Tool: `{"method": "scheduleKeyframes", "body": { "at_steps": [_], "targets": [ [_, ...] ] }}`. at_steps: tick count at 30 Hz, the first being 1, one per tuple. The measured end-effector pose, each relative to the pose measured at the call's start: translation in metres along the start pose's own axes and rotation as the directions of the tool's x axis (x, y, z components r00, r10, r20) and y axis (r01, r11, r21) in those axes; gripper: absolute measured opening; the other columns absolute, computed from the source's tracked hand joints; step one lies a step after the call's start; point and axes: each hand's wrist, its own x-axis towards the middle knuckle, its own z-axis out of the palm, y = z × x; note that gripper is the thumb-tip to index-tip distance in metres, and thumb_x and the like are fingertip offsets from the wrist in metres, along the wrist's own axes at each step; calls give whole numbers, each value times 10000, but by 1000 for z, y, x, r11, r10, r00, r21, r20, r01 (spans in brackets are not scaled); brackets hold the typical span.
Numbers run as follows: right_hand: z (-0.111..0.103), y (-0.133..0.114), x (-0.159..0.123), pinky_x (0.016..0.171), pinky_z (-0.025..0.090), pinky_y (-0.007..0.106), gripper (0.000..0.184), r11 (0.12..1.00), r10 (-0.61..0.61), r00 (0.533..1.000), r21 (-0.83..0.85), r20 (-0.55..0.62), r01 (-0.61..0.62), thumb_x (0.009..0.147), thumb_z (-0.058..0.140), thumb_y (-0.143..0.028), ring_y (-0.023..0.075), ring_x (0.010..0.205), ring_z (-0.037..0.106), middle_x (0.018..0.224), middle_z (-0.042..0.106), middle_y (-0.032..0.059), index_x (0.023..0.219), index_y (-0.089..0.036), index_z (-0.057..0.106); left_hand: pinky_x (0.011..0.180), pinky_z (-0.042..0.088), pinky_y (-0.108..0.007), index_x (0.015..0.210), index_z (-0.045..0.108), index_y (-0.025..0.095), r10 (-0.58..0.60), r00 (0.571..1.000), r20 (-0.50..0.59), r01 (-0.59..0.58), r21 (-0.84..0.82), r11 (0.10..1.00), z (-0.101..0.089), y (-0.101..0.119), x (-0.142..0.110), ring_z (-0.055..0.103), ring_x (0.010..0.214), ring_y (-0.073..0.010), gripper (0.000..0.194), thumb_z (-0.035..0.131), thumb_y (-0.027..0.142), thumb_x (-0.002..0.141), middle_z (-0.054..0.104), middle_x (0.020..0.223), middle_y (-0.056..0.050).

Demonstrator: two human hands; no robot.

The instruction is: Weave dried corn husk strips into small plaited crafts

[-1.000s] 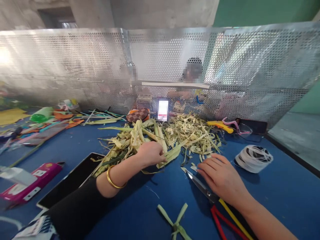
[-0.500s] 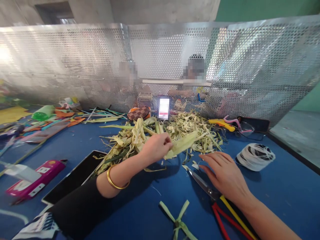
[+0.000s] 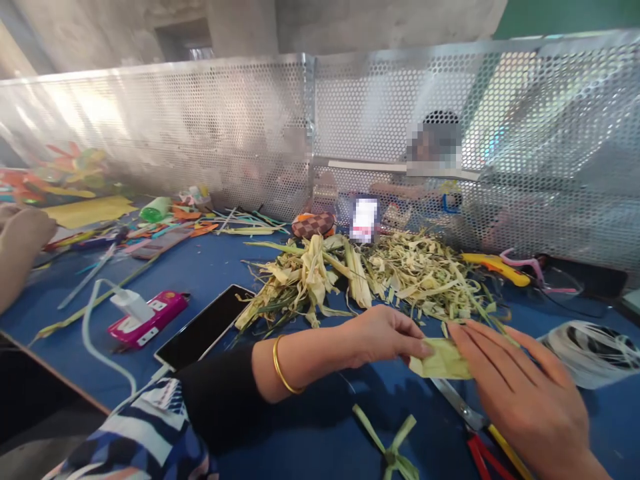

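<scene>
My left hand [image 3: 385,337], with a gold bangle at the wrist, pinches the left end of a pale green corn husk [image 3: 443,358]. Over the husk's right end lies my right hand [image 3: 525,393], its fingers long and close together; its thumb is hidden behind the hand. Partly under that hand are scissors [image 3: 470,415] with red and yellow handles, lying on the blue table. A small husk piece tied in a cross [image 3: 391,457] rests near the front edge of the view. Behind my hands lie whole husks [image 3: 314,273] and a heap of shredded husk [image 3: 425,277].
White twine [image 3: 593,353] sits at the right, beyond it glasses [image 3: 560,280] and a yellow-handled tool [image 3: 495,268]. At left are a tablet-like device [image 3: 207,327] and a magenta power strip [image 3: 150,320]. A perforated metal screen [image 3: 225,133] stands behind. Another person's hand [image 3: 30,230] shows far left.
My left hand has brought the husk right and nearer. The right hand has left its place beside the scissors and met the husk's other end. The view has swung left.
</scene>
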Motion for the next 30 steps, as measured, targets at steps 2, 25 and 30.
{"method": "scheduleKeyframes", "body": {
  "at_steps": [2, 25, 30],
  "targets": [
    [1, 3, -1, 963, 388, 412, 543, 1000, 6, 1000, -8, -11, -6, 889, 356, -85, 219, 962, 639, 1062, 694, 129, 1429, -114, 311, 603, 410, -210, 657, 640, 136, 15, 1000, -21, -19, -180, 984, 4, -2, 2, 498, 539, -56, 177, 758, 254, 601, 574, 592, 46],
    [11, 7, 0, 704, 421, 345, 334, 984, 139, 989, 107, 60, -144, 915, 405, -206, 193, 625, 586, 779, 691, 72, 1204, -130, 556, 716, 458, -318, 777, 701, 179, 365, 757, -542, 518, 838, 170, -128, 58, -17, 625, 870, -254, 228, 582, 366, 721, 685, 833, -97],
    [15, 9, -3, 692, 414, 344, 301, 984, 133, 987, 109, 93, -143, 918, 398, -207, 195, 635, 596, 781, 690, 83, 1114, -120, 608, 671, 463, -299, 831, 693, 173, 323, 764, -559, 540, 827, 156, -137, 46, -6, 636, 834, -247, 229, 574, 295, 677, 689, 856, -113]
  ]
}}
